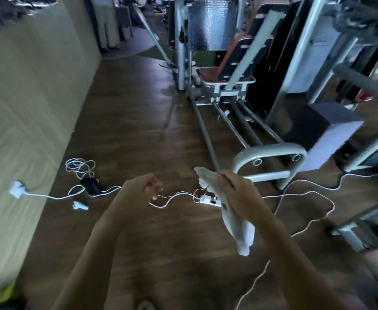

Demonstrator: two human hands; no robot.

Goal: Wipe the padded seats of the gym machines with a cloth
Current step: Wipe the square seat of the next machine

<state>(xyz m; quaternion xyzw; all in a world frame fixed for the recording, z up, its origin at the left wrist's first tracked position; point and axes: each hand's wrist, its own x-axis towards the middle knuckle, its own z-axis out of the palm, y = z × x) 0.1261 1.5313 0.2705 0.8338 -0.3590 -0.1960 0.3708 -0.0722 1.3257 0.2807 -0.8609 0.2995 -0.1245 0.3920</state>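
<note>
Two hands in view, both raised over the wooden floor [138,113]. Frame motion-blurred; fine detail poor.

Right hand [239,193]: fingers curled round a pale cloth [237,231]. One end sticks up past the fingertips; the longer end hangs down below the wrist.

Left hand [138,189]: fingers loosely curled, nothing in it, apart from the cloth.

Padded seat [215,74]: reddish, on the gym machine straight ahead, well apart from both hands. Black backrest [241,57] with orange edging rises tilted behind it. Diamond-plate metal panel [212,23] beyond.

Between hands and seat:
- long grey rails [246,128] run along the floor from under the seat toward the camera
- they end in a rounded grey base bar [268,153], just beyond the right hand
- white power strip [208,200] on the floor, partly hidden by the cloth
- thin white cables [306,193] loop across the floor to the right

Left side: black adapter [91,185] beside a coiled white cable [79,166]; small white object [80,206], kind unclear; white plug [16,189] on the beige wall [27,97].

Right side: grey box [331,135] on the floor beside the rails, more grey machine frames around it.
</note>
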